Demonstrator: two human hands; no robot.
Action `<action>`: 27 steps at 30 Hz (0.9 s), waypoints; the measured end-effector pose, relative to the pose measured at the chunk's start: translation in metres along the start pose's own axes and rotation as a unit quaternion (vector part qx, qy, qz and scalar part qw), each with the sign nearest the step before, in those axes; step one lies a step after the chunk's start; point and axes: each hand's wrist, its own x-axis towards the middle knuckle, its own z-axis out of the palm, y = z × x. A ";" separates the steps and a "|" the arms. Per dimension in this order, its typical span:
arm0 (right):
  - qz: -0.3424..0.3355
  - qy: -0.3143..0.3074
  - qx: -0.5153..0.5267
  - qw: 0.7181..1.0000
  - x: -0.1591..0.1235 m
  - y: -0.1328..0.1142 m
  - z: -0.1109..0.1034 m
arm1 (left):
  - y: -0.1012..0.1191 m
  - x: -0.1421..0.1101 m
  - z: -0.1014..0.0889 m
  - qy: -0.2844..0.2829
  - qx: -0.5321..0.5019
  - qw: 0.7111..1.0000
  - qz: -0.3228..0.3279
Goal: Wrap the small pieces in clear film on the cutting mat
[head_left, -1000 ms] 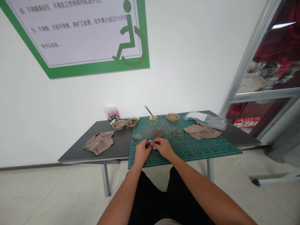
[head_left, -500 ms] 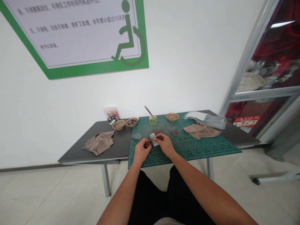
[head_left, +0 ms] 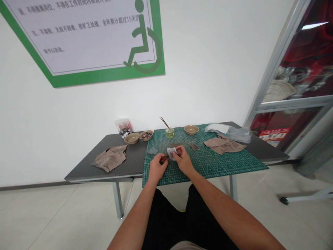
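At the bottom centre of the frame, black trousers [head_left: 163, 222] show at the near edge of the table, and both forearms run inward over the mat. At the centre, the right hand [head_left: 184, 162] pinches a small whitish piece [head_left: 171, 151] between thumb and fingers; the piece looks thin and limp, slightly curled, perhaps paper or fabric, and is likely held by its edge so most of its face stays free. The left hand [head_left: 158, 168], just left of it, has thumb and fingertips drawn close together; whether anything is clamped there I cannot tell. Under them lies a green gridded cutting mat [head_left: 221, 165], smooth and flat, probably there to protect the dark tabletop [head_left: 87, 170]. Just beyond the hands are a bluish-grey scrap [head_left: 153, 151], a brown piece [head_left: 174, 145] partly hidden by the right hand, and a dark greyish patch [head_left: 194, 146]. Crumpled, soft tan cloths lie at centre left [head_left: 110, 159] and centre right [head_left: 224, 145], seemingly kept aside to leave room. Farther back, a glass jar [head_left: 170, 134] props thin sticks [head_left: 164, 122] upright at a tilt, near round beige bowls, one holding dark bits [head_left: 146, 134]; a clear plastic tub [head_left: 123, 125] stands by the wall.
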 end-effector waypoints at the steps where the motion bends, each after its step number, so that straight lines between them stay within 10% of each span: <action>1: -0.012 -0.015 -0.013 1.000 -0.002 -0.002 0.000 | 0.000 0.000 0.000 -0.005 -0.008 1.000 -0.002; 8: -0.065 -0.125 -0.017 0.990 -0.007 -0.012 0.001 | 0.000 0.001 -0.003 0.004 0.002 1.000 -0.027; 27: 0.030 -0.070 0.047 0.996 0.011 0.006 0.002 | -0.002 0.000 -0.002 -0.012 -0.047 0.998 -0.037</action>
